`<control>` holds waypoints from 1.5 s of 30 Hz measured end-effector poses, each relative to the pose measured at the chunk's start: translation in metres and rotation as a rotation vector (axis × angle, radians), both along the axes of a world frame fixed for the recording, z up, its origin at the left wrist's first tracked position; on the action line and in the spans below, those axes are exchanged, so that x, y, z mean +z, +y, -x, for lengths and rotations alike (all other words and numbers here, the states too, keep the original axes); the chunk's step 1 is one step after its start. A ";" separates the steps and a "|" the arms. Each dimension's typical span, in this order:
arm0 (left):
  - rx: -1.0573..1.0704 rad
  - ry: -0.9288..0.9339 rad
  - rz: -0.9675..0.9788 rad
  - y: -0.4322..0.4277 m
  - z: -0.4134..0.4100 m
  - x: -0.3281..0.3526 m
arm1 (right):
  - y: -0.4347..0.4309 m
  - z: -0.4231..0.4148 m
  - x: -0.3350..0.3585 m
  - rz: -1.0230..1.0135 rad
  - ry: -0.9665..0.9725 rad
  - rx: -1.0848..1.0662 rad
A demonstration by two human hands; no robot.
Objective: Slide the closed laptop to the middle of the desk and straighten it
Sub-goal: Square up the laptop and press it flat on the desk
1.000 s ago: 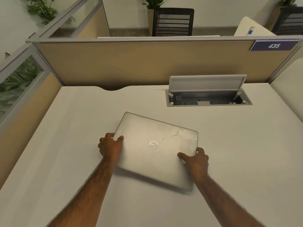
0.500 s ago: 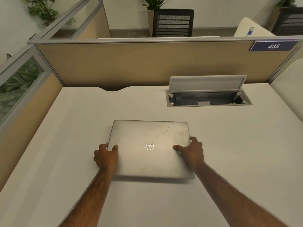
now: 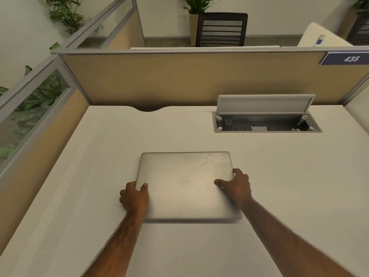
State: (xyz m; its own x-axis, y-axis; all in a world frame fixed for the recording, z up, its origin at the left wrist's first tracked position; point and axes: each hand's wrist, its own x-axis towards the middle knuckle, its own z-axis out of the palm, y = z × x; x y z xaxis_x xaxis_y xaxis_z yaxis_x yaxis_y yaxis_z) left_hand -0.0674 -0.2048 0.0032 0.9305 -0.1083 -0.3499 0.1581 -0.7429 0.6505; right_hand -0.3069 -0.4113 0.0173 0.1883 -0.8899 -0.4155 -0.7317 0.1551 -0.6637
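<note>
A closed silver laptop (image 3: pixel 186 184) with a round logo and scratches on its lid lies flat near the middle of the white desk (image 3: pixel 289 186). Its edges run roughly parallel to the desk's back edge. My left hand (image 3: pixel 134 197) grips the laptop's left edge, thumb on the lid. My right hand (image 3: pixel 236 186) grips the right edge, thumb resting on the lid as well.
An open cable box (image 3: pixel 266 124) with its grey flap raised sits in the desk at the back right. Tan partition walls (image 3: pixel 179 78) close the back and left sides. A curved notch (image 3: pixel 152 108) cuts the desk's rear edge.
The laptop has turned from a clockwise slant to square with the desk. Both hands stayed on its side edges and moved with it.
</note>
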 end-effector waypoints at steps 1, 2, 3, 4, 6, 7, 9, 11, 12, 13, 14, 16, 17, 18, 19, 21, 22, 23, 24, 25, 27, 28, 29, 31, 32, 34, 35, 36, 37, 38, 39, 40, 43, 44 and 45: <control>0.002 -0.001 -0.003 0.001 0.000 -0.001 | 0.000 0.000 -0.001 -0.001 0.005 0.004; 0.005 -0.002 -0.005 0.001 0.001 -0.001 | -0.001 -0.001 -0.002 -0.001 0.012 0.008; 0.006 -0.003 -0.009 0.001 0.001 -0.001 | -0.001 -0.001 -0.003 0.000 0.019 0.011; 0.005 -0.004 -0.015 0.001 0.002 -0.001 | -0.002 -0.002 -0.004 0.001 0.025 0.013; 0.001 -0.006 -0.025 0.001 0.002 0.000 | -0.004 -0.002 -0.005 0.002 0.032 0.014; 0.000 -0.007 -0.028 0.000 0.003 0.000 | -0.004 -0.002 -0.005 0.002 0.037 0.016; 0.000 -0.013 -0.028 0.000 0.005 0.000 | -0.005 -0.001 -0.006 0.003 0.045 0.020; -0.003 -0.021 -0.034 0.000 0.006 -0.001 | -0.005 -0.001 -0.007 0.004 0.048 0.026; -0.003 -0.024 -0.039 0.000 0.007 -0.001 | -0.005 -0.001 -0.007 0.004 0.048 0.029; -0.002 -0.028 -0.044 0.000 0.007 -0.001 | -0.006 -0.001 -0.006 0.003 0.048 0.030; -0.001 -0.033 -0.048 0.000 0.008 -0.001 | -0.006 -0.002 -0.006 0.001 0.050 0.033; 0.000 -0.043 -0.054 -0.001 0.009 0.000 | -0.005 -0.002 -0.005 -0.003 0.056 0.038; 0.000 -0.044 -0.055 -0.001 0.009 0.000 | -0.005 -0.002 -0.005 -0.005 0.056 0.039; 0.001 -0.043 -0.056 -0.001 0.009 0.000 | -0.005 -0.002 -0.004 -0.008 0.055 0.039; 0.001 -0.041 -0.058 -0.001 0.010 0.001 | -0.004 -0.002 -0.004 -0.009 0.054 0.039; 0.001 -0.038 -0.058 0.000 0.009 0.001 | -0.003 -0.001 -0.004 -0.011 0.052 0.040; 0.002 -0.037 -0.057 0.001 0.009 0.002 | -0.003 -0.001 -0.003 -0.014 0.049 0.040; 0.002 -0.036 -0.056 0.002 0.009 0.002 | -0.002 -0.001 -0.003 -0.016 0.046 0.039; 0.003 -0.035 -0.055 0.002 0.008 0.002 | -0.001 -0.001 -0.003 -0.019 0.042 0.039; 0.004 -0.032 -0.055 0.003 0.008 0.003 | -0.001 -0.002 -0.003 -0.020 0.041 0.040; 0.005 -0.028 -0.055 0.005 0.007 0.004 | 0.001 -0.003 -0.002 -0.021 0.042 0.043; 0.006 -0.028 -0.055 0.006 0.006 0.004 | 0.003 -0.004 -0.002 -0.021 0.044 0.044; 0.006 -0.027 -0.056 0.007 0.005 0.004 | 0.004 -0.005 -0.002 -0.020 0.045 0.046; 0.009 -0.027 -0.057 0.011 0.003 0.004 | 0.007 -0.008 -0.003 -0.020 0.044 0.050; 0.011 -0.027 -0.058 0.013 0.002 0.004 | 0.008 -0.009 -0.003 -0.020 0.044 0.052; 0.010 -0.029 -0.055 0.015 0.001 0.005 | 0.010 -0.011 -0.004 -0.019 0.045 0.055; 0.006 -0.030 -0.052 0.016 0.001 0.006 | 0.010 -0.012 -0.004 -0.018 0.046 0.055; -0.001 -0.030 -0.051 0.016 0.001 0.007 | 0.011 -0.012 -0.004 -0.017 0.048 0.054; -0.009 -0.031 -0.056 0.016 0.001 0.008 | 0.011 -0.013 -0.004 -0.015 0.050 0.053; -0.017 -0.032 -0.064 0.016 0.002 0.008 | 0.011 -0.013 -0.003 -0.013 0.051 0.050; -0.023 -0.034 -0.071 0.017 0.002 0.009 | 0.011 -0.013 -0.003 -0.011 0.053 0.048; -0.029 -0.038 -0.075 0.018 0.003 0.009 | 0.012 -0.013 -0.003 -0.009 0.052 0.044; -0.062 -0.057 -0.079 0.020 0.005 0.009 | 0.014 -0.014 -0.003 -0.008 0.038 0.026; -0.073 -0.061 -0.083 0.020 0.005 0.009 | 0.014 -0.014 -0.002 -0.009 0.036 0.022; -0.080 -0.061 -0.087 0.021 0.005 0.010 | 0.015 -0.014 -0.002 -0.009 0.037 0.020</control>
State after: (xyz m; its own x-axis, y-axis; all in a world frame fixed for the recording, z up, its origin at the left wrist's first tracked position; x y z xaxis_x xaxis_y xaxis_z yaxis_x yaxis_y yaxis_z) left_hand -0.0726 -0.1842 0.0127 0.9401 -0.1546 -0.3039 0.0582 -0.8053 0.5900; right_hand -0.2927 -0.3966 0.0150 0.1902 -0.8824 -0.4304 -0.7588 0.1461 -0.6348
